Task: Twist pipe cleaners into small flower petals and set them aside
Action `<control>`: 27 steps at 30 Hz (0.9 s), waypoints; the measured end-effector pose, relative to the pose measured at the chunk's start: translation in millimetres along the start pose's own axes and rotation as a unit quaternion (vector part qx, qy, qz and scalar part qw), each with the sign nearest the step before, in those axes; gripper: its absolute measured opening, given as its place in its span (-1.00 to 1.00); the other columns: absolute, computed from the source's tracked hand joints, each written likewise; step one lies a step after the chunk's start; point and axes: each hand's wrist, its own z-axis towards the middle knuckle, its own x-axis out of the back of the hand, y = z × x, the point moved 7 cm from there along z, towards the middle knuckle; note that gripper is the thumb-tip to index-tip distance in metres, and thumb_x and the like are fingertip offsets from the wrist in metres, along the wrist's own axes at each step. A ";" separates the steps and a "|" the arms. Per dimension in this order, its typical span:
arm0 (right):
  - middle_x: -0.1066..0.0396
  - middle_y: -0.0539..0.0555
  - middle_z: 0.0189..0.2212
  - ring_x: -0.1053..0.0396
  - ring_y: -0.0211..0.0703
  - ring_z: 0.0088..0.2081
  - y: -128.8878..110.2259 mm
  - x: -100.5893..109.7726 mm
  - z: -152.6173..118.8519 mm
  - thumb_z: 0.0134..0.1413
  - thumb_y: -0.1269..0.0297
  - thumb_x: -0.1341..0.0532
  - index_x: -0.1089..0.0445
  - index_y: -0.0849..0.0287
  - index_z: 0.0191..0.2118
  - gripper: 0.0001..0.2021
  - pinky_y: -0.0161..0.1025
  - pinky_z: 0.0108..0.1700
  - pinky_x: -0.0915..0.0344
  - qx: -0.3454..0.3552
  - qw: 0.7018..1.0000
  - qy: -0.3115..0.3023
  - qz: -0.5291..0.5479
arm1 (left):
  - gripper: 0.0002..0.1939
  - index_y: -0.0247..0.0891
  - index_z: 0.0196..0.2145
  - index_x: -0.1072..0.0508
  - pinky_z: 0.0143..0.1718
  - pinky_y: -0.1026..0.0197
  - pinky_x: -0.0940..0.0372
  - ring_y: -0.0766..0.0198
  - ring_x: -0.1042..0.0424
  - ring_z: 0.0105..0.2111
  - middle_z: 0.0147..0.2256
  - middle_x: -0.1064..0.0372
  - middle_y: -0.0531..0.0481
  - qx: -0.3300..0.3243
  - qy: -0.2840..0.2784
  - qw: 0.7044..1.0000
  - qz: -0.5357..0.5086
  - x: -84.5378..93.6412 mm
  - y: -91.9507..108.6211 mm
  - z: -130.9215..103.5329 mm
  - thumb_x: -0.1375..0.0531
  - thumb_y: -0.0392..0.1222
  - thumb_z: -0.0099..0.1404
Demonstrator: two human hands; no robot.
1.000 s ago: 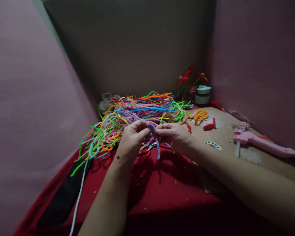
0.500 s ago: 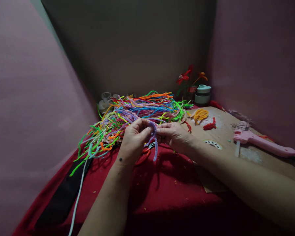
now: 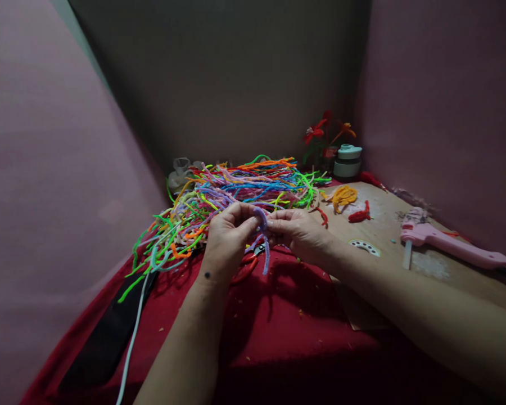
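The person's left hand (image 3: 230,230) has its thumb and index finger closed on a bent purple strip of fuzzy, soft-looking stem (image 3: 266,259), and the fingertips of the right hand (image 3: 295,228) are pinched together on the same strip, from the other side. The strip is located between the two hands, above the dark red cloth (image 3: 278,332) of the table; it curves over at the top, and one end hangs down. Below the hands, a small metal cutting tool with red handles (image 3: 248,270) lies on this cloth, partly hidden. Just behind the hands there is a big tangled pile of many-coloured fuzzy stems (image 3: 253,185). To the right, a flat light-brown board (image 3: 388,216) carries a yellow-orange bundle of fuzzy stems (image 3: 344,197), a small red fuzzy piece (image 3: 360,214) and a pink plastic glue gun (image 3: 459,247). At the left, a white thin cable (image 3: 130,351) passes across a long black flat object (image 3: 103,343).
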 end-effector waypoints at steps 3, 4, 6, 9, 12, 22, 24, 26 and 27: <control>-0.33 0.00 -0.63 -0.25 -0.35 -0.59 -0.3 -0.8 0.4 -0.21 0.28 -0.31 -0.38 0.30 -0.52 -0.82 -0.32 -0.47 -0.19 0.003 1.000 -0.004 -0.003 | -0.87 -0.31 -0.44 -0.38 -0.56 0.37 -0.18 0.44 -0.24 -0.60 -0.56 -0.32 0.11 0.002 -0.004 1.000 -0.004 -0.1 -2.3 -0.1 -0.23 -0.23 0.03; -0.33 -0.01 -0.64 -0.24 -0.35 -0.59 -0.4 -1.0 0.4 -0.20 0.28 -0.31 -0.38 0.29 -0.53 -0.83 -0.32 -0.47 -0.19 0.004 1.000 -0.004 -0.004 | -0.87 -0.30 -0.43 -0.39 -0.55 0.37 -0.18 0.44 -0.25 -0.59 -0.55 -0.32 0.11 0.001 -0.008 1.000 -0.004 -0.6 -2.7 0.0 -0.23 -0.23 0.03; -0.33 -0.01 -0.64 -0.24 -0.35 -0.60 -0.3 -1.5 0.0 -0.20 0.30 -0.30 -0.37 0.29 -0.54 -0.84 -0.32 -0.47 -0.19 0.005 1.000 -0.003 -0.001 | -0.87 -0.30 -0.41 -0.39 -0.54 0.37 -0.18 0.43 -0.25 -0.58 -0.53 -0.32 0.10 -0.004 -0.015 1.000 0.003 -2.0 -2.1 0.0 -0.22 -0.23 0.05; -0.32 -0.02 -0.63 -0.24 -0.35 -0.58 0.4 -3.9 -1.2 -0.19 0.32 -0.29 -0.37 0.27 -0.53 -0.88 -0.31 -0.45 -0.21 0.000 1.000 -0.007 0.017 | -0.89 -0.30 -0.39 -0.41 -0.52 0.36 -0.20 0.42 -0.26 -0.56 -0.51 -0.33 0.09 -0.013 -0.020 0.999 0.028 -3.8 0.6 -0.1 -0.20 -0.24 0.07; -0.31 -0.03 -0.63 -0.25 -0.35 -0.57 0.2 -6.7 -2.4 -0.19 0.32 -0.29 -0.36 0.25 -0.53 -0.88 -0.30 -0.43 -0.23 -0.004 0.999 -0.011 0.030 | -0.87 -0.29 -0.35 -0.42 -0.46 0.34 -0.24 0.40 -0.30 -0.52 -0.46 -0.37 0.06 -0.016 -0.033 0.999 0.036 -6.3 2.3 -0.4 -0.16 -0.25 0.09; -0.33 -0.01 -0.65 -0.24 -0.35 -0.60 -2.6 -3.7 -1.3 -0.21 0.30 -0.31 -0.40 0.29 -0.51 -0.85 -0.32 -0.48 -0.19 0.011 1.000 0.005 -0.004 | -0.81 -0.30 -0.37 -0.42 -0.47 0.34 -0.27 0.39 -0.34 -0.51 -0.46 -0.39 0.06 -0.016 -0.010 0.999 -0.042 0.1 -0.9 0.8 -0.27 -0.26 0.00; -0.34 0.00 -0.63 -0.25 -0.35 -0.60 -1.0 -3.4 -1.3 -0.23 0.30 -0.32 -0.39 0.29 -0.52 -0.84 -0.32 -0.48 -0.21 0.001 1.000 0.006 0.006 | -0.81 -0.30 -0.37 -0.43 -0.47 0.34 -0.27 0.39 -0.34 -0.51 -0.45 -0.39 0.06 -0.020 -0.014 0.998 -0.050 -0.1 -1.2 0.8 -0.28 -0.27 -0.02; -0.32 -0.02 -0.64 -0.24 -0.37 -0.61 -1.0 -4.7 -1.7 -0.24 0.32 -0.32 -0.38 0.28 -0.55 -0.85 -0.32 -0.49 -0.21 -0.001 1.000 0.000 0.022 | -0.81 -0.29 -0.37 -0.43 -0.48 0.34 -0.26 0.40 -0.34 -0.51 -0.46 -0.39 0.07 -0.022 -0.018 0.998 -0.052 -0.9 -1.1 0.4 -0.28 -0.26 -0.01; -0.31 -0.03 -0.64 -0.23 -0.38 -0.61 -1.5 -6.1 -2.0 -0.24 0.33 -0.32 -0.37 0.28 -0.56 -0.86 -0.33 -0.49 -0.20 0.000 1.000 -0.006 0.029 | -0.82 -0.29 -0.37 -0.43 -0.48 0.34 -0.26 0.39 -0.34 -0.51 -0.46 -0.39 0.07 -0.022 -0.021 0.998 -0.054 -1.7 -1.2 0.2 -0.28 -0.26 0.00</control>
